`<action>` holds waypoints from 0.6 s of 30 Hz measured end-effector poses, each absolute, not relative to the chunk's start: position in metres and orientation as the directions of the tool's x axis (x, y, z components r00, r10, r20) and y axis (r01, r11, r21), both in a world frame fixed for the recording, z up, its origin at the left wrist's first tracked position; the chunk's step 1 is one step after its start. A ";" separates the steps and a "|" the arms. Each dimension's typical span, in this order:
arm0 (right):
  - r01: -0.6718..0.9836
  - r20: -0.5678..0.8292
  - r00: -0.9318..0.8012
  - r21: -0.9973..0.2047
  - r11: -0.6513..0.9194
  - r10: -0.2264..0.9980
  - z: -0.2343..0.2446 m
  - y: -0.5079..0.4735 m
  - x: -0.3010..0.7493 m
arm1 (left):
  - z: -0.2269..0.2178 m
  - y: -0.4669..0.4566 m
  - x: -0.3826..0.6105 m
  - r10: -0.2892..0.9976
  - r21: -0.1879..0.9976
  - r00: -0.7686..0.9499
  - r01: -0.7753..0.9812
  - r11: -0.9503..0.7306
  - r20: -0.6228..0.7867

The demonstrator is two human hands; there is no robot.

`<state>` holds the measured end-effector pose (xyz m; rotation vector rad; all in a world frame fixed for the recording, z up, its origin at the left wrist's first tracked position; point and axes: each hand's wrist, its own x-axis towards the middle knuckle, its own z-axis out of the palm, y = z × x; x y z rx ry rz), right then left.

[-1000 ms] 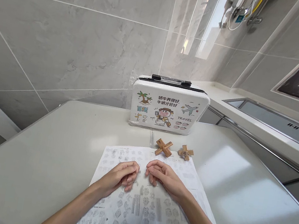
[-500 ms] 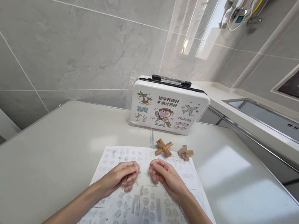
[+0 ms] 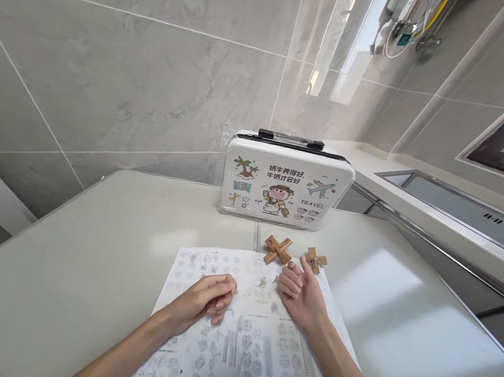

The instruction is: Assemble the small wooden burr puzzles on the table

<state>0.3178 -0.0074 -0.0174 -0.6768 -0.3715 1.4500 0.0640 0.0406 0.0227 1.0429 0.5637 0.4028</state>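
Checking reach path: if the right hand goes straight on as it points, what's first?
Likely the X puzzle, just ahead of the right hand. The small puzzle sits close beside the thumb, so a slight rightward drift would meet it instead; depth unclear.

The left hand [image 3: 206,297] rests palm down in a loose fist. The right hand [image 3: 302,293] lies further forward, fingers [image 3: 288,281] half-curled, thumb stretched out.
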 end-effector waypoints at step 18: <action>-0.856 -0.137 0.200 -0.506 0.105 0.970 -0.030 -0.001 0.343 | 0.021 0.042 0.061 0.560 0.898 0.793 -0.037 0.438 -0.240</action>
